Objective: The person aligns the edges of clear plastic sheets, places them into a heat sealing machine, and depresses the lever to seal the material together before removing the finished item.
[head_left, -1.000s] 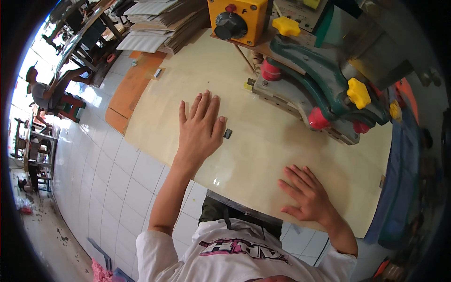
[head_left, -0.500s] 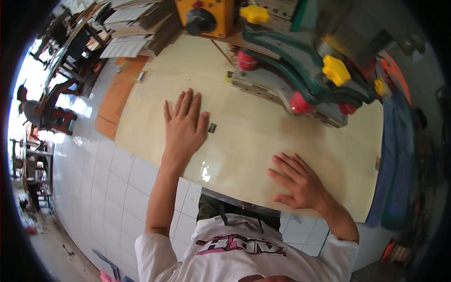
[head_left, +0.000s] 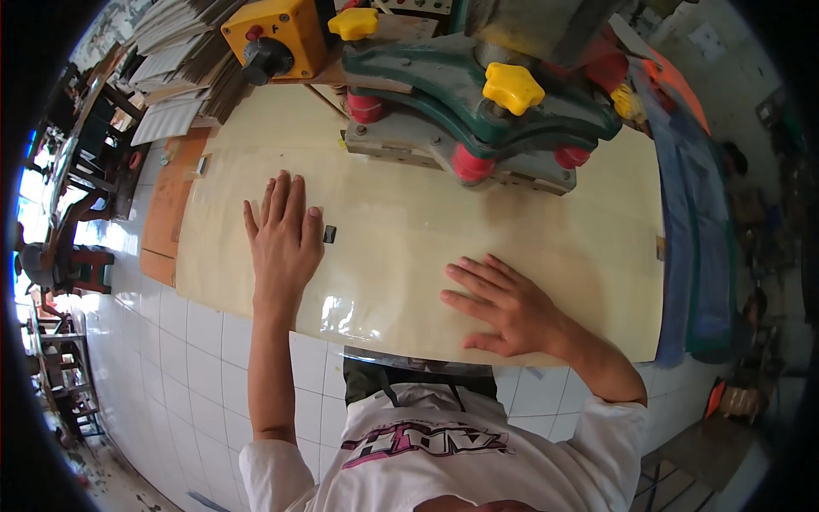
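My left hand lies flat, fingers stretched away from me, on a glossy cream sheet that covers the worktop. A small dark rectangular piece is on the sheet just right of the left thumb. Farther right and nearer to me, my right hand rests palm down, fingers spread and pointing left. Neither hand holds anything. Beyond the hands, over the far part of the sheet, sits a green machine head with a yellow star knob, red round bumpers and a grey metal base.
A yellow control box with a black rotary knob stands far left of the machine. Beside it is a stack of boards. An orange-brown board borders the sheet's left; blue cloth hangs at its right. A person sits at far left.
The view has turned, so machine, sheet and hands all appear farther left. Both hands stay flat on the sheet with little visible movement against it.
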Demonstrator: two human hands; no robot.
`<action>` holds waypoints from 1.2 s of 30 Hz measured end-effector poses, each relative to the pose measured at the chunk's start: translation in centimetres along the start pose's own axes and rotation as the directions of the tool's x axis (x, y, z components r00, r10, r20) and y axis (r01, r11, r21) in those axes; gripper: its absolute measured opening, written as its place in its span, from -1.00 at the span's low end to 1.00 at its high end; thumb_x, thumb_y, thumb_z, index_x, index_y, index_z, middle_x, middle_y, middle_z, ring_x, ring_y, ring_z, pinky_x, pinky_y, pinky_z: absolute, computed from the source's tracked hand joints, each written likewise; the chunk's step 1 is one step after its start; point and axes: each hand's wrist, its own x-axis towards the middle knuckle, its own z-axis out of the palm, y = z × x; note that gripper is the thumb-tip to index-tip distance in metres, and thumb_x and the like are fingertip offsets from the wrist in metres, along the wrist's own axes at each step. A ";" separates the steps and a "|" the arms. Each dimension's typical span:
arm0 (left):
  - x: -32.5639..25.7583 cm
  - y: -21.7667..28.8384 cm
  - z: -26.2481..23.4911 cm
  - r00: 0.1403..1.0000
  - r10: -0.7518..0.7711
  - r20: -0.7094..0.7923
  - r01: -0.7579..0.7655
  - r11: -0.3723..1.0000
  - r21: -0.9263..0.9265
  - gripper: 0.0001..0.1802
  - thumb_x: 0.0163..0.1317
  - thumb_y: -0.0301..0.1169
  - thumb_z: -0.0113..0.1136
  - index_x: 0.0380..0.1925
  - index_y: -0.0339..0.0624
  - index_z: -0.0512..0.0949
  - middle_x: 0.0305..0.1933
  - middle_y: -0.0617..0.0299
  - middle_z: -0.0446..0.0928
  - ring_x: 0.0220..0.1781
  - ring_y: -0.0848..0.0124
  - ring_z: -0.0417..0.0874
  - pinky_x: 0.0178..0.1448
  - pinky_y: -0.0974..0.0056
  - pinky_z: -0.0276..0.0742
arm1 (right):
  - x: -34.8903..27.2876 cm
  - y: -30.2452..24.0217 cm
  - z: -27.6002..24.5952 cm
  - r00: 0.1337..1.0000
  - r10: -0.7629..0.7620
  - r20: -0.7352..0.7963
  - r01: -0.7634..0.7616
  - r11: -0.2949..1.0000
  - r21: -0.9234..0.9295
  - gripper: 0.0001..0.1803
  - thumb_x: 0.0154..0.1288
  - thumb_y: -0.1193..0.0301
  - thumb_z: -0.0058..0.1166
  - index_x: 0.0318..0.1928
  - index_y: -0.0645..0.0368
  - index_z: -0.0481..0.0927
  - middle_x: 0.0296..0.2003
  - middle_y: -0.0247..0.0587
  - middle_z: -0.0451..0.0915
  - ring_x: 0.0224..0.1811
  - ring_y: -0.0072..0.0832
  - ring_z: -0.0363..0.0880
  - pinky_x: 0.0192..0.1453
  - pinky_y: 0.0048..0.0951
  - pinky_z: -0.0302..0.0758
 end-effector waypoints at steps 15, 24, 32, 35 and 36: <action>-0.1 -0.4 0.3 0.998 0.014 -0.054 -0.016 1.000 -0.026 -0.45 0.47 -0.18 -0.13 0.37 -0.15 0.40 0.52 0.02 0.26 0.59 0.13 0.17 0.63 -0.16 -0.30 | 0.1 -0.3 -0.5 1.000 0.009 -0.018 -0.009 1.000 0.010 -0.31 0.26 -0.05 0.20 0.29 0.06 0.51 0.40 -0.04 0.35 0.45 -0.11 0.30 0.52 0.01 0.18; -0.5 -1.0 -0.1 0.993 0.014 -0.116 -0.031 0.989 -0.142 -0.50 0.45 -0.20 -0.11 0.30 -0.12 0.47 0.50 -0.02 0.28 0.57 0.09 0.20 0.62 -0.21 -0.29 | 0.2 -0.3 -1.0 0.999 0.004 -0.045 0.001 0.994 0.107 -0.43 0.19 0.20 0.34 0.18 0.15 0.60 0.34 -0.01 0.43 0.42 -0.08 0.35 0.49 -0.04 0.27; -1.2 -0.4 -2.5 0.977 0.213 -0.021 -0.214 0.964 -0.157 -0.51 0.44 -0.21 -0.04 0.31 -0.07 0.47 0.52 0.01 0.26 0.59 0.12 0.16 0.62 -0.21 -0.24 | -3.4 -0.3 -3.7 0.898 0.408 -0.164 -0.419 0.907 -0.034 -0.42 0.28 0.28 0.24 0.27 0.22 0.50 0.39 0.08 0.32 0.47 0.02 0.23 0.52 0.00 0.20; -1.8 -0.9 -1.8 0.966 0.229 0.121 -0.214 0.969 -0.125 -0.46 0.46 -0.17 -0.04 0.40 -0.02 0.39 0.55 0.03 0.22 0.61 0.11 0.13 0.62 -0.19 -0.21 | -7.6 1.7 -2.9 0.790 0.577 -0.207 -0.610 0.775 -0.164 -0.36 0.47 0.18 0.01 0.45 0.14 0.28 0.51 0.13 0.10 0.55 0.08 0.06 0.59 0.07 -0.03; -1.9 -1.2 -1.8 0.959 0.246 0.141 -0.228 0.965 -0.132 -0.45 0.47 -0.17 -0.05 0.42 0.00 0.36 0.55 0.02 0.21 0.61 0.11 0.12 0.62 -0.15 -0.20 | -9.1 2.4 -2.5 0.753 0.613 -0.240 -0.654 0.738 -0.168 -0.37 0.48 0.17 -0.01 0.46 0.14 0.28 0.51 0.14 0.10 0.55 0.08 0.06 0.59 0.08 -0.04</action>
